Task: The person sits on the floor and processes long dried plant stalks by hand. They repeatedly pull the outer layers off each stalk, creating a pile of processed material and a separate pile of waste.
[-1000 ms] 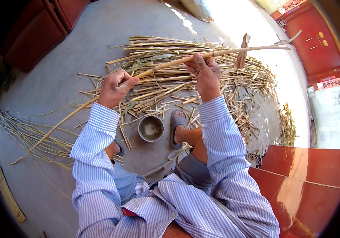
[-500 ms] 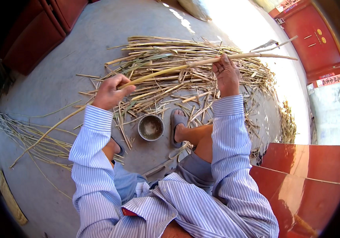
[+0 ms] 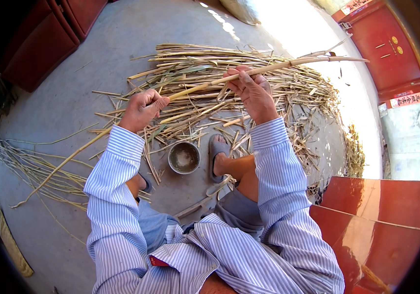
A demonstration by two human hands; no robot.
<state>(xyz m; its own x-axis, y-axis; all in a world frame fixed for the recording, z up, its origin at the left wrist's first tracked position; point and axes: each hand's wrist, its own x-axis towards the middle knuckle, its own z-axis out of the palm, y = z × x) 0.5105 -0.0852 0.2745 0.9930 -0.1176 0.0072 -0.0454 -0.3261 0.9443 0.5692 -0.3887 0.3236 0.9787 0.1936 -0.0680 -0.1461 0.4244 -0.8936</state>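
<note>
A long, pale yellow-brown dry stalk point(image 3: 197, 89) slants across the view, its thin end on the floor at lower left and its forked end at upper right. My left hand point(image 3: 144, 110) is closed around it left of the middle. Farther up, my right hand point(image 3: 254, 93) holds it between the thumb in front and the fingers behind. Below both hands lies a big pile of similar dry stalks point(image 3: 288, 90), with broken bits and leaves around it. A bunch of thin, greenish stalks point(image 3: 38, 169) lies on the floor at left.
A round metal bowl point(image 3: 184, 172) with cloudy liquid stands between my feet. Near my knees lies a long, narrow wooden piece point(image 3: 193, 208). Dark red furniture point(image 3: 38, 46) is at far left, a shiny red panel point(image 3: 361, 196) at right, and a red door point(image 3: 388, 46) beyond.
My right hand has moved left along the stalk, closer to my left hand. The left hand has shifted slightly right, and the forked end sits a little higher.
</note>
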